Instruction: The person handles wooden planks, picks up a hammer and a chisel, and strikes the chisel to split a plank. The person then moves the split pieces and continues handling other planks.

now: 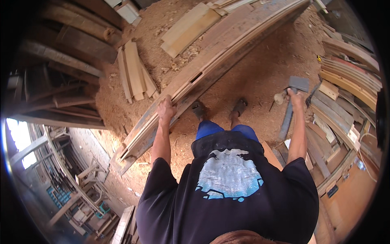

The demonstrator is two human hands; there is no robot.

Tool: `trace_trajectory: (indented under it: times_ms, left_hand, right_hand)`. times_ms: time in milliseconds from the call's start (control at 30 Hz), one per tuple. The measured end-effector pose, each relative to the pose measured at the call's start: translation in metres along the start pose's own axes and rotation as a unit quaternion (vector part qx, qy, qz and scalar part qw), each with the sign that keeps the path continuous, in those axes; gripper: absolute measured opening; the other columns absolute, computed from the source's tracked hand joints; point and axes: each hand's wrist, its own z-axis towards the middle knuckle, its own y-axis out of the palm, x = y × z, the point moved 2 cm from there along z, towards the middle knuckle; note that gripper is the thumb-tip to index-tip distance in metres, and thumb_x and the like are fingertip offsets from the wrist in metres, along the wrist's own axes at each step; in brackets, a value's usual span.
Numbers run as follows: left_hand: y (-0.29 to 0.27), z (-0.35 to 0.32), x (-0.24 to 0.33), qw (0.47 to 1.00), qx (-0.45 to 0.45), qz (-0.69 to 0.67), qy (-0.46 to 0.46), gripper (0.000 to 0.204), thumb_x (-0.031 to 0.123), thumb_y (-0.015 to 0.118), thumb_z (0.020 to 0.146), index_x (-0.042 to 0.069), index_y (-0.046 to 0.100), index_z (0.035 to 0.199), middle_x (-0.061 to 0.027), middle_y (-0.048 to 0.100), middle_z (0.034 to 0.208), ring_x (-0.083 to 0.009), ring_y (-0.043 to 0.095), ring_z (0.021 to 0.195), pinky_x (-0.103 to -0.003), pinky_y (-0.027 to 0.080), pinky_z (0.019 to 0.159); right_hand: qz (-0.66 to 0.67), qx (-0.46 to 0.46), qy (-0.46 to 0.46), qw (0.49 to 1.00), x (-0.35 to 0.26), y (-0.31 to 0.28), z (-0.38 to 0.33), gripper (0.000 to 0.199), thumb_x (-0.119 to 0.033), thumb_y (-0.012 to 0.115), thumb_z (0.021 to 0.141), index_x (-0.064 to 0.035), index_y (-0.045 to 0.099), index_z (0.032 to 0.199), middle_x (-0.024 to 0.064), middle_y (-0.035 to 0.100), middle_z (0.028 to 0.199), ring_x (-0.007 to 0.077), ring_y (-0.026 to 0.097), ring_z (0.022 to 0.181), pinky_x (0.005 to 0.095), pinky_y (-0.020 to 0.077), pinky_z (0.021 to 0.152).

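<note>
Over sawdust floor | left hand fingers clasp long plank | right hand fingers wrapped round hammer

- The long wooden frame runs out past the frame's top edge, its far end unseen.
- Fingertips of the left hand curl behind the frame's edge.
- The object in the right hand is too small to identify.
</note>
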Motion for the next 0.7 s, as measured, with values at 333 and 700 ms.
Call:
trace_trajectory:
  times_ms: [333, 700]
  left_hand:
    - [0.003, -0.007, -0.006, 0.998, 0.059, -0.03, -0.001, 0.033, 0.017, 0.075, 0.07, 0.009, 0.06, 0.097, -0.0178, 0.069, 0.091, -0.0406, 0.066, 0.09, -0.051, 0.052, 0.075]
    - [0.001, -0.018, -0.006, 0.984, 0.166, -0.071, 0.013, 0.031, 0.014, 0.073, 0.066, 0.01, 0.062, 0.095, -0.0123, 0.065, 0.095, -0.0349, 0.063, 0.092, -0.049, 0.047, 0.078]
  right_hand:
    - [0.093, -0.061, 0.036, 0.993, -0.063, 0.03, -0.066, 0.019, -0.028, 0.07, 0.092, -0.0105, 0.062, 0.092, 0.0003, 0.063, 0.072, 0.0105, 0.058, 0.053, 0.0251, 0.0474, 0.047]
    - [0.047, -0.438, -0.103, 0.892, -0.256, 0.22, -0.148, 0.019, -0.019, 0.064, 0.094, -0.0005, 0.06, 0.098, 0.0054, 0.064, 0.082, 0.0113, 0.062, 0.063, 0.025, 0.0509, 0.054]
